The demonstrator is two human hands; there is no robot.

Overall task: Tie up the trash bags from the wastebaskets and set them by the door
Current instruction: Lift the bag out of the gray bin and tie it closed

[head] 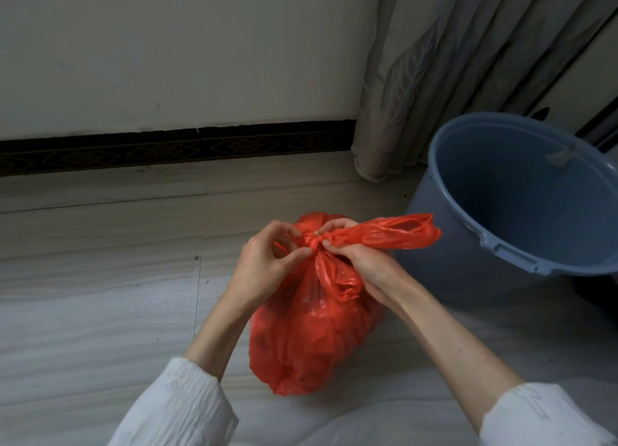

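A: Where's the bag, and what has hold of it?

B: The red bag (311,328) sits on the floor (100,278), between the person's forearms, just beside the blue bin (521,204), which looks empty. The left hand (267,261) pinches the gathered plastic at the knot (312,241); the right hand (354,255) has its grip clamped on the loose handle loop (394,233) that sticks out to the right.

A: What could go wrong?

B: My guess is that the knot is only half cinched. If the right hand pulls hard, the thin film could tear at the neck. If either pinch slips, the twist may loosen and the bag reopen. Tugging sideways might also tip the bag toward the bin.

A: How does the bag look?

B: Thin, glossy, slightly see-through plastic, bulging and rounded lower down, crumpled into tight folds below the knot. The contents are too blurred to name. No door is in view, so carrying it there is not yet done.
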